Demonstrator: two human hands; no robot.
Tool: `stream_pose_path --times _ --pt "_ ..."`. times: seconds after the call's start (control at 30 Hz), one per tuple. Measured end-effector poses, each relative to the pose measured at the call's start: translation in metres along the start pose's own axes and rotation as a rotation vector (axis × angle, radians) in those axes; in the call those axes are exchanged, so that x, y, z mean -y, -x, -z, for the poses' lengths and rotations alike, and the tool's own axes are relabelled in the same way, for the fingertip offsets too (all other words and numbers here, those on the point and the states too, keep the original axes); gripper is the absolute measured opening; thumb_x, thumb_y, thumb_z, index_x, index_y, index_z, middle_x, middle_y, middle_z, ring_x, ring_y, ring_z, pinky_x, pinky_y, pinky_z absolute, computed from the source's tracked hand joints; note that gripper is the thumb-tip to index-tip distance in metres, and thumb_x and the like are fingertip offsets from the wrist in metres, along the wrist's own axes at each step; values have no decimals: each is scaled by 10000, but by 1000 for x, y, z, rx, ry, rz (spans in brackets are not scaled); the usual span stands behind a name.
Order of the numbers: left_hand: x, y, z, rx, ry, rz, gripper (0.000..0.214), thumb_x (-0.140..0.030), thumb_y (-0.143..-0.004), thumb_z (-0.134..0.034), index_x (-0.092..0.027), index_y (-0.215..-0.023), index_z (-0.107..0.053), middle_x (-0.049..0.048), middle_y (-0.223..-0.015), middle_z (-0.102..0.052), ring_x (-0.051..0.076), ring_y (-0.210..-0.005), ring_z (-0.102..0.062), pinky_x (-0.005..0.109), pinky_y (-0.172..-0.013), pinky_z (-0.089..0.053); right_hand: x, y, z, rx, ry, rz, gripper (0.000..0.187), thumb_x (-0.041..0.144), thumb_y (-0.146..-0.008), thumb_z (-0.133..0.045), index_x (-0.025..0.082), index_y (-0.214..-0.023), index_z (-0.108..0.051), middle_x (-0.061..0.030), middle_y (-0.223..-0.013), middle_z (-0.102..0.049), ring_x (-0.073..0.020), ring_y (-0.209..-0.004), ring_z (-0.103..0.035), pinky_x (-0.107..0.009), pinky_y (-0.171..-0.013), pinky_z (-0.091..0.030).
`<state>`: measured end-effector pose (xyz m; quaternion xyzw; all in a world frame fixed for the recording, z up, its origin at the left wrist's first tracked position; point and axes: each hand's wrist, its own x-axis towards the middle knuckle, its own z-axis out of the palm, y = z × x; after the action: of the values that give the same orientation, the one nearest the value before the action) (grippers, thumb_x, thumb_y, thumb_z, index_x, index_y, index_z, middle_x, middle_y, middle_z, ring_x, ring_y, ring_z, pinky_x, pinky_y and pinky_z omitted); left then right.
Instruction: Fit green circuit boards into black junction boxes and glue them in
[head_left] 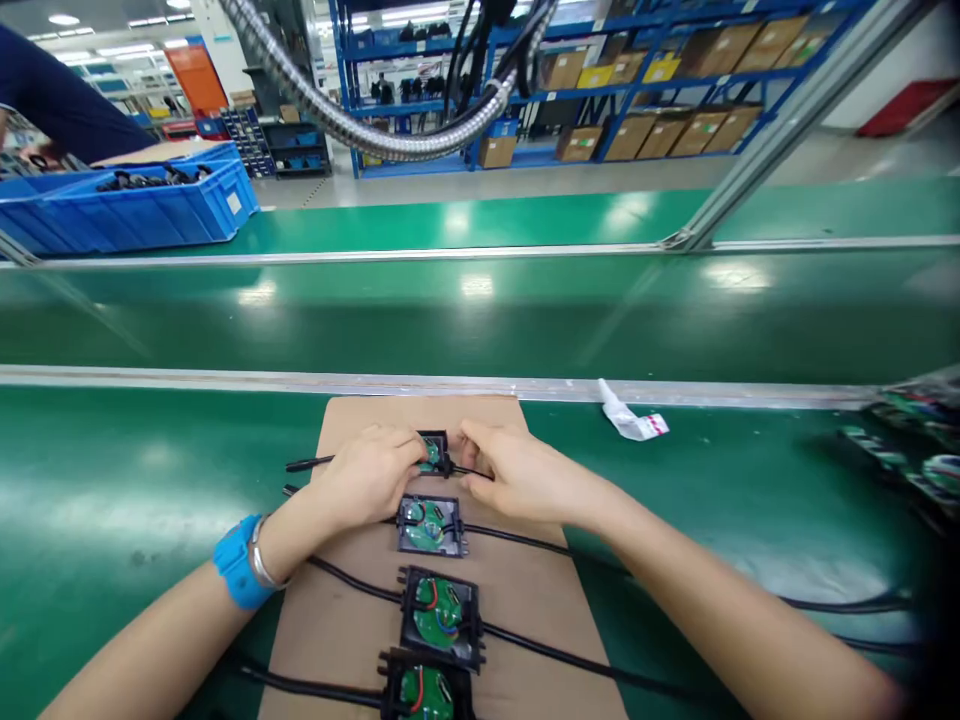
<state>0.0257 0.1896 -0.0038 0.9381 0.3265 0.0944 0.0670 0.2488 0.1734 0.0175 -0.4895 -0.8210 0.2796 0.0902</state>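
At the far end of the cardboard, my left hand [375, 468] has its fingers closed on the left side of a small open black plastic case with a green circuit board [433, 455]. My right hand [517, 468] is at that case's right side, its fingers curled round the thin black cable [474, 472] that comes out there. Nearer to me lie more such cases in a column: a second case [430, 525], a third case [441, 615] with red and blue wires, and a fourth case [427, 692] cut off by the lower edge. Black cables leave both sides of them.
A brown cardboard sheet [525, 600] lies under the cases on the green bench [150, 480]. A crumpled white plastic piece [632, 415] lies right of it. Loose circuit boards [915, 450] sit far right. Beyond the belt, a person's sleeve [67, 95] shows above a blue bin [150, 205].
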Motion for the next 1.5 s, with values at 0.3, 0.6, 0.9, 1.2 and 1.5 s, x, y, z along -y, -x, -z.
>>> stream_pose_path --times 0.3,0.6,0.9,1.2,1.5 --pt "4 9 -24 -83 -14 -120 215 -43 -843 -469 -124 -996 -596 100 -1106 -649 243 -1016 -585 389 -887 -487 10 0 -25 -115 234 27 113 138 -846 -429 166 -804 -530 -39 -757 -578 -149 -640 -502 -274 -600 -338" --pt "-2 8 -19 -33 -70 -45 281 -38 -826 -454 -132 -1062 -572 81 -931 -641 227 -873 -573 348 -801 -468 -14 -11 -31 -128 382 88 155 118 -879 -393 168 -817 -526 -34 -757 -544 -150 -670 -514 -257 -622 -364" --pt "-5 -2 -12 87 -23 -5 350 -78 -757 -498 -150 -1071 -636 104 -1019 -595 256 -934 -540 379 -780 -434 -5 -21 -27 -7 418 105 234 90 -836 -434 167 -955 -619 -93 -859 -629 -205 -743 -545 -290 -581 -292" --pt "0 7 -16 -17 -19 -13 467 -78 -813 -469 -181 -1267 -517 83 -1121 -602 214 -1011 -548 353 -871 -452 -16 -9 -25 -259 242 106 173 164 -902 -471 154 -907 -644 -76 -888 -614 -190 -893 -533 -307 -821 -402" --pt "-3 7 -17 54 -77 -43 565 -47 -776 -483 -196 -1320 -495 72 -1316 -562 230 -1089 -524 372 -897 -419 -14 -19 -38 -355 23 70 145 59 -802 -521 159 -777 -622 -29 -765 -631 -162 -777 -557 -270 -728 -418"
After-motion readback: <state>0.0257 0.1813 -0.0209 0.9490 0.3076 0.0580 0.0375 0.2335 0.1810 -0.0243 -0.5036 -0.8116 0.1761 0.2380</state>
